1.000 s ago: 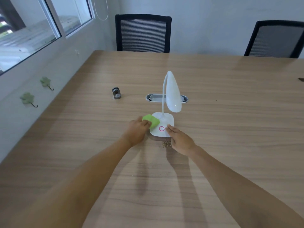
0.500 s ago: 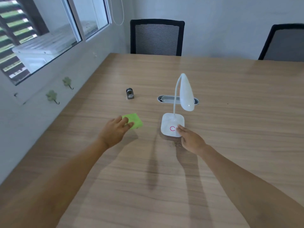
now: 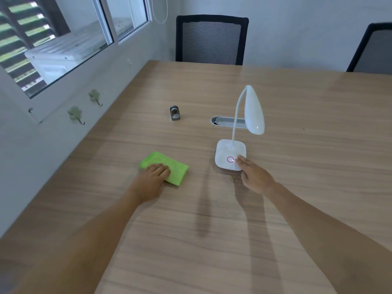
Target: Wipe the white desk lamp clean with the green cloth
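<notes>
The white desk lamp [image 3: 230, 152] stands upright mid-table, with a square base marked by a pink ring and a bent neck carrying the drooping head [image 3: 254, 111]. My right hand [image 3: 255, 177] reaches in from the near right, its fingertips resting on the base's near right corner. The folded green cloth [image 3: 177, 169] lies flat on the table well left of the lamp, clear of it. My left hand [image 3: 152, 177] lies on the cloth's near half with the fingers curled over it.
A small pile of crumbs [image 3: 235, 179] lies just in front of the lamp base. A small grey metal object [image 3: 175, 113] and an oval cable slot [image 3: 224, 121] sit farther back. Two black chairs [image 3: 212, 39] stand behind the table. The wall with hooks [image 3: 75, 114] borders the left edge.
My left hand has carried the green cloth off the lamp base, leftward, and set it on the table. My right hand has stayed on the base.
</notes>
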### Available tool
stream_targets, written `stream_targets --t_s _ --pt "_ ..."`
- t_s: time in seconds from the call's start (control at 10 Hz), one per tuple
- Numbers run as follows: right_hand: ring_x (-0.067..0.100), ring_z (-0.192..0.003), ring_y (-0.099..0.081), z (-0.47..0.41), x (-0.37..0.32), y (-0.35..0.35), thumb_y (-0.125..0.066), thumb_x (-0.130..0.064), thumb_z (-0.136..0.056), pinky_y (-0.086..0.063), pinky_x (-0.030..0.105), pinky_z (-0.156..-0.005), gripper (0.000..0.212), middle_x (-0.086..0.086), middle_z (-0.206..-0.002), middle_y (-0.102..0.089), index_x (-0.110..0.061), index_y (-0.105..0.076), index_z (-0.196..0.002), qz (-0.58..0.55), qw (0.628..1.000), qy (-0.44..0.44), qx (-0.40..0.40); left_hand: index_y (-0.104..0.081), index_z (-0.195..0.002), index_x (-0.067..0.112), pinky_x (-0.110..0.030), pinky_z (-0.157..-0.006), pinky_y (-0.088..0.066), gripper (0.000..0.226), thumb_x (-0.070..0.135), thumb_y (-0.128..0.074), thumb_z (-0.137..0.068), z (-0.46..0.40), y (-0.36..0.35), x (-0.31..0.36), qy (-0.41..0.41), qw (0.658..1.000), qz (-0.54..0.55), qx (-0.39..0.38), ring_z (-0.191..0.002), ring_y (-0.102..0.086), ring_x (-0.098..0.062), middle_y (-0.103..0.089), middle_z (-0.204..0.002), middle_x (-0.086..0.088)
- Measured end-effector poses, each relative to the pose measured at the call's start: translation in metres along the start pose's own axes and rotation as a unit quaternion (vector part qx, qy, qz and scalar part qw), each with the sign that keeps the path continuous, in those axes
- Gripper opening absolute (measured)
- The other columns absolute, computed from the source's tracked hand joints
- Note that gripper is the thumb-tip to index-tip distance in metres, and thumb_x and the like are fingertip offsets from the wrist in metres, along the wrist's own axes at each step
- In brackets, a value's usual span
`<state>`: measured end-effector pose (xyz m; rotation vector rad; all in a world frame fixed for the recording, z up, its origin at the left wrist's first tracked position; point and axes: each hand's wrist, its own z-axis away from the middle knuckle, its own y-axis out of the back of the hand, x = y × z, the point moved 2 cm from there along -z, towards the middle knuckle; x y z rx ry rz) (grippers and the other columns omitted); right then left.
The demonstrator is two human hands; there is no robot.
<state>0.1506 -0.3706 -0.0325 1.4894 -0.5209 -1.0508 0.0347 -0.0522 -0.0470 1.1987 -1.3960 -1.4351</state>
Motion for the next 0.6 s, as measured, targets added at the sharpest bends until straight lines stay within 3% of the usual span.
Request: stream_targets --t_s 0.1,0.2,0.3,0.4,0.5,0.6 --pt "0.014 -0.142 -0.026 0.001 -0.001 0.000 -0.037 -0.007 -0.092 -0.027 0.027 -0.113 0.052 0.001 -0.158 -0.020 -0.012 -0.029 -0.143 -0.004 1.000 -0.002 0.003 -0.069 -0.102 0.004 -0.049 -0.082 -0.056 0.050 0.032 -0.044 -0.070 0.005 -0.006 0.008 0.032 0.999 -0.018 -0.035 -0.100 -0.070 -0.036 -0.073 -0.106 -0.015" --pt "0.019 -0.142 -0.028 0.002 0.000 -0.001 -0.039 -0.007 -0.091 -0.030 0.032 -0.115 0.053 0.004 -0.157 -0.023 -0.011 -0.030 -0.143 0.006 1.000 0.008 0.011 -0.072 -0.101 0.003 -0.054 -0.082 -0.054 0.053 0.035 -0.043 -0.070 0.010 -0.012 0.019 0.057 0.996 -0.030 -0.065 -0.102 -0.069 -0.038 -0.072 -0.109 -0.018" --pt "0.027 -0.141 -0.029 0.011 0.004 -0.003 -0.039 -0.007 -0.091 -0.033 0.039 -0.113 0.052 0.012 -0.154 -0.027 -0.009 -0.029 -0.142 0.026 0.999 0.013 0.031 -0.073 -0.101 0.003 -0.054 -0.083 -0.054 0.052 0.036 -0.042 -0.074 0.009 -0.013 0.024 0.078 0.996 -0.026 -0.046 -0.103 -0.069 -0.037 -0.072 -0.110 -0.018" --pt "0.028 -0.143 -0.023 0.027 0.013 -0.007 -0.034 -0.015 -0.095 -0.028 0.042 -0.116 0.050 0.014 -0.156 -0.022 -0.008 -0.024 -0.144 0.028 0.998 -0.049 0.039 -0.072 -0.106 0.004 -0.053 -0.092 -0.049 0.054 0.040 -0.036 -0.087 0.010 -0.012 0.027 0.103 0.995 -0.018 -0.001 -0.109 -0.067 -0.034 -0.070 -0.117 -0.017" --pt "0.029 -0.145 -0.016 0.051 0.024 -0.020 -0.024 -0.027 -0.095 -0.022 0.045 -0.118 0.054 0.014 -0.157 -0.015 -0.008 -0.018 -0.145 0.018 0.991 -0.130 0.038 -0.063 -0.121 0.000 -0.050 -0.104 -0.029 0.057 0.038 -0.038 -0.087 0.015 -0.013 0.039 0.162 0.984 -0.010 0.071 -0.121 -0.059 -0.036 -0.061 -0.130 -0.022" --pt "0.029 -0.145 -0.013 0.074 0.029 -0.034 -0.023 -0.033 -0.094 -0.018 0.047 -0.119 0.057 0.013 -0.158 -0.015 -0.007 -0.018 -0.145 0.003 0.975 -0.213 0.063 -0.051 -0.135 -0.002 -0.052 -0.108 -0.028 0.068 0.041 -0.034 -0.085 0.021 -0.012 0.061 0.306 0.945 0.073 0.091 -0.130 -0.049 -0.040 -0.049 -0.142 -0.025"
